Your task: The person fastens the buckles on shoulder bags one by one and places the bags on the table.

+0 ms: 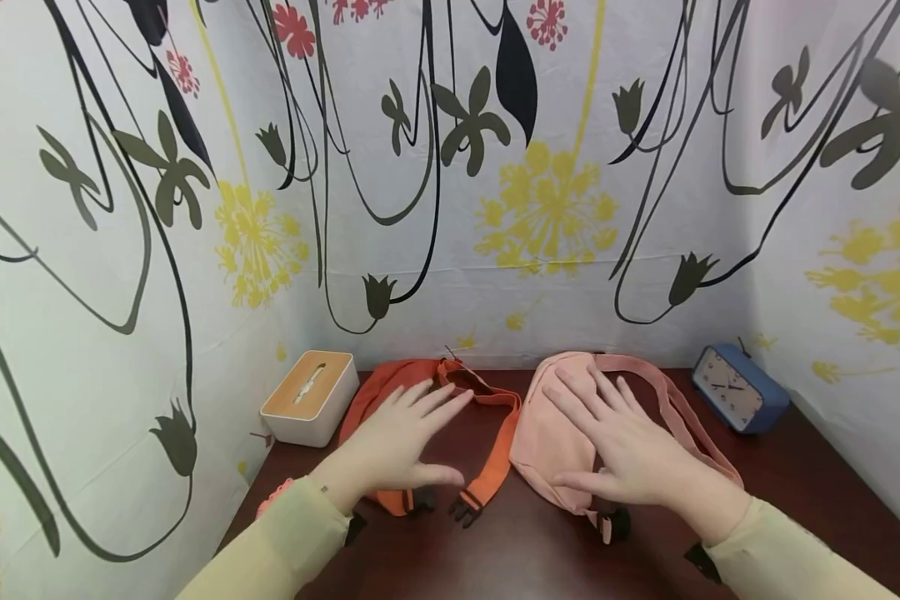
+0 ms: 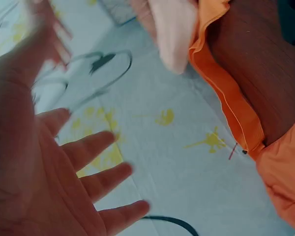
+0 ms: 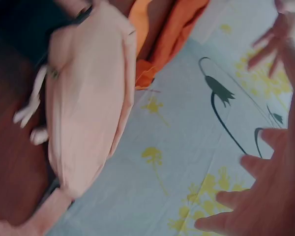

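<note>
Both hands hover with fingers spread and hold nothing. In the head view my left hand (image 1: 401, 437) is in front of an orange waist bag (image 1: 371, 400), part of which it hides. The orange strap (image 1: 498, 450) loops to the right and ends in a black buckle (image 1: 465, 510). My right hand (image 1: 630, 446) covers part of a pink waist bag (image 1: 551, 425), whose strap (image 1: 671, 404) curves off to the right. In the right wrist view the pink bag (image 3: 88, 98) appears apart from the fingers. The left wrist view shows my left palm (image 2: 49, 182) away from the orange bag (image 2: 287, 172).
A white tissue box (image 1: 311, 400) with a wooden top stands at the back left of the dark red table (image 1: 525, 554). At the back right is a blue clock (image 1: 738, 390). Fabric walls (image 1: 450, 250) with printed flowers enclose the table's left, back and right sides.
</note>
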Demonstrator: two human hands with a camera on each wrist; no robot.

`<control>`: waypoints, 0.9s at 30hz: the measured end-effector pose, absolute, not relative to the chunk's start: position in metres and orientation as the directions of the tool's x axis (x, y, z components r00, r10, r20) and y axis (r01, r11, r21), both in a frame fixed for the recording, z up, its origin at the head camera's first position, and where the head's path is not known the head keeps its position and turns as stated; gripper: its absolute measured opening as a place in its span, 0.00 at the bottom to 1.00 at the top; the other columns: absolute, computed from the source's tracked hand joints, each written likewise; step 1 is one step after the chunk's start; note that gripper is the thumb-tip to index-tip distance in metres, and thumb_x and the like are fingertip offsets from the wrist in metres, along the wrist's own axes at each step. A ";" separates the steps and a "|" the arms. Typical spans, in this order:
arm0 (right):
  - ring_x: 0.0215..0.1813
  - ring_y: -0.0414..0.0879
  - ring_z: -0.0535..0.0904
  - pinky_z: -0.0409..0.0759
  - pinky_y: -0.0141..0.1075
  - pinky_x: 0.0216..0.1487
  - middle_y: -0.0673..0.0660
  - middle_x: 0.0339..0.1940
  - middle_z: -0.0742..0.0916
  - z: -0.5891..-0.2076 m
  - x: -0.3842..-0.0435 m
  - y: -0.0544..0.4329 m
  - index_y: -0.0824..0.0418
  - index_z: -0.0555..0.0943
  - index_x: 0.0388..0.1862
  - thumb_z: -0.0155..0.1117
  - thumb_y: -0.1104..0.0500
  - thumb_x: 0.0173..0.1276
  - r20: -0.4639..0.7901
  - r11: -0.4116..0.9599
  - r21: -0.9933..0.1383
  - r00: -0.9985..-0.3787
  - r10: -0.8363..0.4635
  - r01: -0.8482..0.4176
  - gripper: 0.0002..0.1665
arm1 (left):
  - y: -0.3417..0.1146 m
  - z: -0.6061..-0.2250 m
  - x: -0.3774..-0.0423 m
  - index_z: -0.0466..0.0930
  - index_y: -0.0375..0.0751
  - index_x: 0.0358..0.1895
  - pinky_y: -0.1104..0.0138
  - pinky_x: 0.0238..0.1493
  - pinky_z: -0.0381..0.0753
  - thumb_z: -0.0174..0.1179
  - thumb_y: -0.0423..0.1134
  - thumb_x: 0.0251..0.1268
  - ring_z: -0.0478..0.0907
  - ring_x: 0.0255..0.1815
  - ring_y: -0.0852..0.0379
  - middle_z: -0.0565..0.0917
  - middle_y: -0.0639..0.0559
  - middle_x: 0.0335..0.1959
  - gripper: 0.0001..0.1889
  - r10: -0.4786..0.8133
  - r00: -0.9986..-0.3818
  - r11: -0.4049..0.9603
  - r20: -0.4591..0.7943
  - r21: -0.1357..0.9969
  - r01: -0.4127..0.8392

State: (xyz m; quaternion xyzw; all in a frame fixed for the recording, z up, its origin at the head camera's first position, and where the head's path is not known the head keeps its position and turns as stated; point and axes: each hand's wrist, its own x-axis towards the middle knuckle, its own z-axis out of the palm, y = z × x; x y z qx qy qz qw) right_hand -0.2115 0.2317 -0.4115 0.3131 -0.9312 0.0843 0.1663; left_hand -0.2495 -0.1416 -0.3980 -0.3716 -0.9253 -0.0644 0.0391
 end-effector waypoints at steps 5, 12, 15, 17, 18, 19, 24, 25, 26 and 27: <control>0.83 0.70 0.71 0.68 0.78 0.76 0.58 0.84 0.76 -0.425 -0.217 0.216 0.46 0.67 0.88 0.77 0.31 0.69 0.384 0.776 -0.100 -0.744 -0.547 -0.623 0.55 | -0.154 -0.410 -0.251 0.56 0.63 0.90 0.43 0.81 0.73 0.73 0.70 0.66 0.72 0.83 0.42 0.73 0.51 0.85 0.54 0.623 -0.773 0.748 0.120 0.197 0.634; 0.73 0.53 0.84 0.85 0.54 0.70 0.56 0.75 0.85 -0.450 -0.222 0.183 0.56 0.79 0.77 0.74 0.38 0.76 0.350 0.712 -0.199 -0.728 -0.590 -0.673 0.39 | -0.169 -0.435 -0.256 0.64 0.58 0.87 0.40 0.79 0.75 0.77 0.59 0.68 0.77 0.80 0.40 0.80 0.46 0.79 0.48 0.536 -0.844 0.806 -0.022 0.313 0.503; 0.69 0.49 0.87 0.86 0.51 0.69 0.54 0.71 0.86 -0.460 -0.222 0.165 0.57 0.82 0.73 0.74 0.43 0.78 0.301 0.673 -0.246 -0.715 -0.632 -0.698 0.32 | -0.174 -0.448 -0.258 0.65 0.56 0.87 0.40 0.76 0.78 0.78 0.55 0.68 0.80 0.77 0.42 0.82 0.46 0.76 0.47 0.508 -0.857 0.820 -0.080 0.349 0.454; 0.69 0.49 0.87 0.86 0.50 0.69 0.54 0.71 0.87 -0.466 -0.223 0.153 0.56 0.82 0.73 0.74 0.46 0.78 0.268 0.655 -0.286 -0.715 -0.646 -0.699 0.30 | -0.176 -0.455 -0.259 0.66 0.54 0.86 0.41 0.72 0.81 0.80 0.53 0.67 0.83 0.72 0.45 0.86 0.46 0.71 0.47 0.498 -0.861 0.824 -0.104 0.364 0.433; 0.69 0.49 0.87 0.86 0.50 0.69 0.54 0.71 0.87 -0.469 -0.224 0.147 0.56 0.82 0.73 0.73 0.48 0.79 0.251 0.648 -0.305 -0.715 -0.652 -0.698 0.29 | -0.177 -0.458 -0.260 0.67 0.54 0.86 0.42 0.70 0.83 0.80 0.53 0.66 0.85 0.68 0.46 0.87 0.46 0.67 0.47 0.493 -0.863 0.826 -0.114 0.373 0.422; 0.69 0.49 0.87 0.86 0.50 0.70 0.55 0.71 0.87 -0.472 -0.225 0.142 0.55 0.82 0.73 0.73 0.48 0.79 0.235 0.644 -0.323 -0.718 -0.655 -0.693 0.28 | -0.178 -0.462 -0.261 0.68 0.53 0.86 0.43 0.67 0.84 0.81 0.52 0.66 0.86 0.65 0.47 0.89 0.46 0.64 0.47 0.492 -0.863 0.824 -0.118 0.384 0.417; 0.71 0.51 0.86 0.85 0.51 0.70 0.58 0.74 0.85 -0.489 -0.232 0.123 0.57 0.81 0.75 0.71 0.53 0.81 0.159 0.638 -0.414 -0.742 -0.651 -0.649 0.27 | -0.179 -0.475 -0.264 0.71 0.48 0.83 0.46 0.60 0.86 0.82 0.50 0.64 0.85 0.55 0.52 0.89 0.53 0.54 0.45 0.473 -0.868 0.822 -0.152 0.430 0.373; 0.71 0.51 0.85 0.85 0.51 0.70 0.58 0.74 0.85 -0.492 -0.233 0.120 0.56 0.81 0.75 0.70 0.53 0.81 0.146 0.643 -0.423 -0.748 -0.647 -0.639 0.28 | -0.179 -0.477 -0.265 0.72 0.47 0.82 0.46 0.60 0.86 0.82 0.49 0.64 0.85 0.54 0.53 0.89 0.54 0.52 0.45 0.468 -0.869 0.825 -0.161 0.432 0.364; 0.71 0.51 0.85 0.85 0.52 0.70 0.57 0.74 0.85 -0.495 -0.233 0.118 0.56 0.81 0.75 0.70 0.53 0.81 0.134 0.648 -0.428 -0.753 -0.644 -0.630 0.28 | -0.179 -0.480 -0.265 0.73 0.47 0.82 0.47 0.60 0.85 0.82 0.49 0.63 0.84 0.54 0.54 0.89 0.55 0.51 0.44 0.461 -0.871 0.829 -0.170 0.434 0.353; 0.71 0.51 0.85 0.85 0.52 0.70 0.57 0.74 0.85 -0.498 -0.234 0.116 0.55 0.81 0.75 0.71 0.52 0.81 0.125 0.656 -0.428 -0.759 -0.638 -0.622 0.28 | -0.179 -0.483 -0.266 0.74 0.47 0.81 0.47 0.59 0.85 0.82 0.48 0.63 0.84 0.52 0.55 0.89 0.56 0.50 0.44 0.455 -0.872 0.832 -0.180 0.435 0.345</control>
